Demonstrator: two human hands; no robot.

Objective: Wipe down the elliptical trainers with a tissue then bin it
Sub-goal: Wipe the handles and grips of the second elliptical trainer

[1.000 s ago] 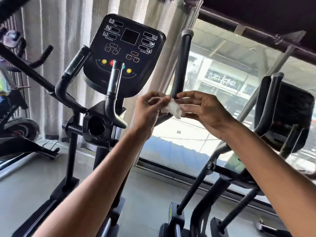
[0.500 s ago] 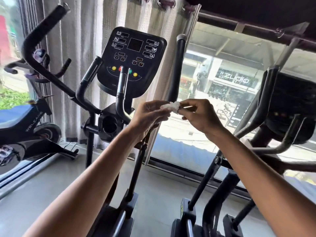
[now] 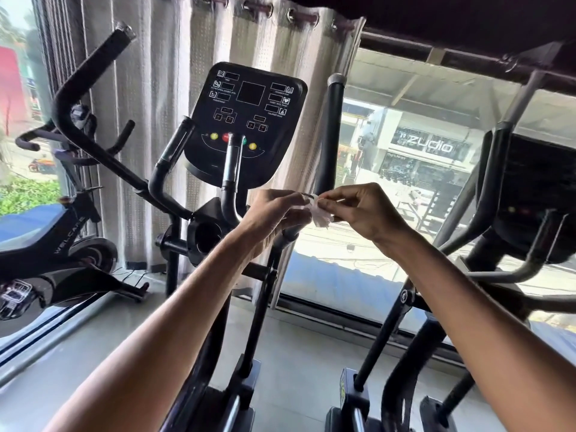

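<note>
Curtain (image 3: 149, 120) beside window (image 3: 405, 232), elliptical trainer (image 3: 246, 120), grey floor (image 3: 296, 369)

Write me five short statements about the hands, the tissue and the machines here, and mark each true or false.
1. The left hand and right hand both pinch the tissue. True.
2. The tissue is touching the console. False: it is held in the air, below and right of it.
3. The console's display is lit. False: it is dark.
4. A second elliptical stands to the right. True.
5. A bin is in view. False: none shows.
</note>
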